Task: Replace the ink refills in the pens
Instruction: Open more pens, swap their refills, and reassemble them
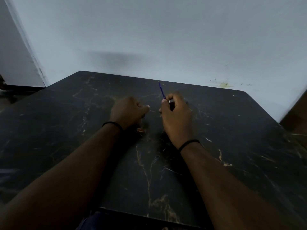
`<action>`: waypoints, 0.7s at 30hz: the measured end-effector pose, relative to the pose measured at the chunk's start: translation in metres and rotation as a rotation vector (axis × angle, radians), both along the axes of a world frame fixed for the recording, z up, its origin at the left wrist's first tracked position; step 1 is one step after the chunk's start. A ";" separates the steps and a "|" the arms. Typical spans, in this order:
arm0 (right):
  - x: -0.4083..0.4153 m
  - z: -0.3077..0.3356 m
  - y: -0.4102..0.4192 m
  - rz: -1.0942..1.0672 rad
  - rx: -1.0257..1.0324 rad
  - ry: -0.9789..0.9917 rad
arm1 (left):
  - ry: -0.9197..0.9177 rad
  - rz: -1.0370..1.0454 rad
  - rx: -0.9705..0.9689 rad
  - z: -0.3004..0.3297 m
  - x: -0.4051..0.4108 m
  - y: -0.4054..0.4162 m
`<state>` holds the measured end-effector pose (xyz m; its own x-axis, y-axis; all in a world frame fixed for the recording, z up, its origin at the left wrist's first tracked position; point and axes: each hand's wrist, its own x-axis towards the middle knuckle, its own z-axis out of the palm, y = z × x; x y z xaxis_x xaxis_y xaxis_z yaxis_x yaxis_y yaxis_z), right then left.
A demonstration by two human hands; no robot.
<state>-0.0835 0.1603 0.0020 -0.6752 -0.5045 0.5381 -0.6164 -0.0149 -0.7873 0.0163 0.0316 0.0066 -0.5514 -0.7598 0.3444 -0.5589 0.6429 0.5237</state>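
Dark marbled counter [232, 130] against a pale wall [166, 39], otherwise bare. Right hand [176, 117] pinches a thin blue refill [161, 90], long axis angled up and away to the left. Left hand [127, 112] just beside it, fingers curled; contents hidden, can't tell. Nothing blocks between the hands.

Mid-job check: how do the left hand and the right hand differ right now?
The right hand pinches a thin blue refill that sticks up and away from it; the left hand shows nothing sticking out, and whether it holds anything is hidden. The left hand is a closed fist seen from its back; the right hand's curled fingers show. Both are over the dark marble table, and both wrists wear a black band.
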 end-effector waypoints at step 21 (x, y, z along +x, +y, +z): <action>-0.002 0.009 0.000 -0.066 -0.123 -0.077 | 0.163 -0.358 -0.170 0.010 -0.010 0.033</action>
